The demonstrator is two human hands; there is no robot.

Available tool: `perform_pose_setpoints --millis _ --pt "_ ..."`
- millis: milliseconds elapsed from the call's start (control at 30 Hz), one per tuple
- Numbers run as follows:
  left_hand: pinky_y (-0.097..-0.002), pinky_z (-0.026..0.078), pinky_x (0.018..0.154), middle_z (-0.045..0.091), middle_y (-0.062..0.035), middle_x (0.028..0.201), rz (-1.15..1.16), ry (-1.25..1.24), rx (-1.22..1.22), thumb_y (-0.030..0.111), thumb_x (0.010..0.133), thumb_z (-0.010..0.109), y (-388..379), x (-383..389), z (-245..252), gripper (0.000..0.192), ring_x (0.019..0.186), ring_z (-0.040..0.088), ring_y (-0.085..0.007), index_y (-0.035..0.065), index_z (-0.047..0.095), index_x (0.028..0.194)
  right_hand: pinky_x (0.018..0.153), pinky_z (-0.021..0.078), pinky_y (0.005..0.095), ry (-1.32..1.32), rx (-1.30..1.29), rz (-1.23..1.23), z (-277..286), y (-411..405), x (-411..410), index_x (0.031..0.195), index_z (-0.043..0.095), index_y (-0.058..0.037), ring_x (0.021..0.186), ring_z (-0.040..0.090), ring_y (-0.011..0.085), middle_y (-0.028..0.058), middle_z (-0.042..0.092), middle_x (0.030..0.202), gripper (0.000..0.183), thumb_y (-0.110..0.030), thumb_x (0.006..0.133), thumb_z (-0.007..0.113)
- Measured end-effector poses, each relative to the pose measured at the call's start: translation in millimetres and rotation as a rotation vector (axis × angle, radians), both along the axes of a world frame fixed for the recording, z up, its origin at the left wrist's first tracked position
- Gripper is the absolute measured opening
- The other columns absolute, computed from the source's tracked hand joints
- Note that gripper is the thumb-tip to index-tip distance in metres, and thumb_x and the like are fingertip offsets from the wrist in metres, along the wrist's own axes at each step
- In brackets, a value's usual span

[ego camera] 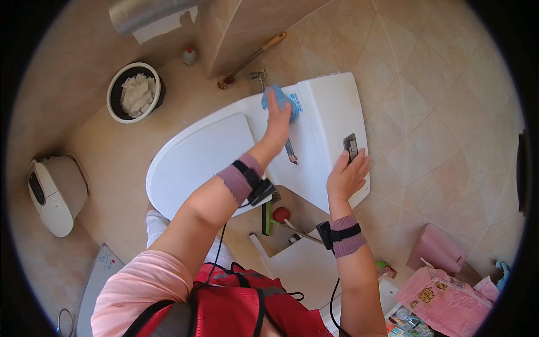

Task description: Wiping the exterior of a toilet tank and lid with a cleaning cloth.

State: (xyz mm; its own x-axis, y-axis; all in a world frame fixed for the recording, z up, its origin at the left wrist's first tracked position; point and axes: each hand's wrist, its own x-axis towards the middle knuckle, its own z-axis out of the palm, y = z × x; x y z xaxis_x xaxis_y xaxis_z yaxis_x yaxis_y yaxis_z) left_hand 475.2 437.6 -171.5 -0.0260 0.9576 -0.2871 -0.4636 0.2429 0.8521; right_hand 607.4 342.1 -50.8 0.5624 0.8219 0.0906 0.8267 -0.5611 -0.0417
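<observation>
My left hand (276, 126) presses a crumpled blue cloth (281, 92) onto the white ceramic of a toilet, between the seat hinge area and the cistern (332, 101). Beneath that arm, the toilet lid (198, 164) is down. A blue printed sticker sits beside the cloth, and a dark strip-like label (290, 152) shows just below the hand. On the cistern top, my right hand (347, 179) rests with its fingers apart and holds nothing. Its fingertips touch or nearly touch the grey flush button plate (350, 143).
A lined waste bin (113, 99), a red-capped bottle (189, 56) and a wood-handled toilet brush (261, 48) stand by the wall. A shut-off valve (257, 76) adjoins the toilet. Nearer me are a green squeegee (266, 219), a red plunger (281, 215) and a pink towel (442, 299).
</observation>
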Motion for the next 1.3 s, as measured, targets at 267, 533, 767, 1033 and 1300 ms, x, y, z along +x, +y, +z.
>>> perform_pose_setpoints --millis 267,533,767,1033,1300 --pt "-0.0345 0.035 0.110 0.053 -0.0020 0.139 -0.181 -0.915 -0.438 0.033 0.104 0.042 -78 -36 5 0.046 0.125 0.050 -0.0191 0.0104 0.044 0.144 0.111 0.0198 0.0663 -0.064 -0.003 -0.045 2 2 1 0.150 0.031 -0.0049 0.144 0.023 0.0446 0.0252 0.028 0.155 0.069 -0.049 0.098 0.043" --pt "-0.0392 0.040 0.105 0.058 -0.0050 0.129 -0.128 -0.840 -0.456 0.035 0.103 0.045 -76 -92 -4 0.045 0.116 0.053 -0.0234 0.0092 0.048 0.139 0.112 0.0203 0.0640 -0.086 0.123 -0.072 3 -1 15 0.150 0.028 -0.0024 0.143 0.027 0.0419 0.0237 0.033 0.152 0.075 -0.049 0.095 0.049" --pt "-0.0377 0.039 0.106 0.059 -0.0072 0.130 -0.194 -0.812 -0.368 0.032 0.104 0.043 -96 -119 -10 0.042 0.118 0.053 -0.0234 0.0046 0.050 0.135 0.113 0.0187 0.0625 -0.050 0.131 -0.101 4 0 9 0.151 0.027 -0.0035 0.144 0.026 0.0410 0.0221 0.033 0.153 0.078 -0.052 0.094 0.048" --pt "-0.0381 0.039 0.106 0.055 -0.0052 0.136 -0.157 -0.615 -0.459 0.033 0.104 0.044 -173 -109 -26 0.046 0.122 0.052 -0.0219 0.0068 0.046 0.142 0.114 0.0140 0.0627 0.066 0.266 -0.069 4 -4 10 0.150 0.027 -0.0019 0.144 0.026 0.0404 0.0222 0.038 0.150 0.078 -0.049 0.093 0.052" --pt "-0.0421 0.037 0.109 0.052 -0.0064 0.140 -0.340 -0.796 -0.179 0.039 0.104 0.040 -154 -112 -10 0.051 0.126 0.049 -0.0239 0.0073 0.043 0.144 0.112 0.0316 0.0480 0.174 0.700 0.148 -3 -24 6 0.139 0.045 0.0012 0.135 0.042 0.0376 0.0228 0.049 0.140 0.064 -0.033 0.089 0.064"
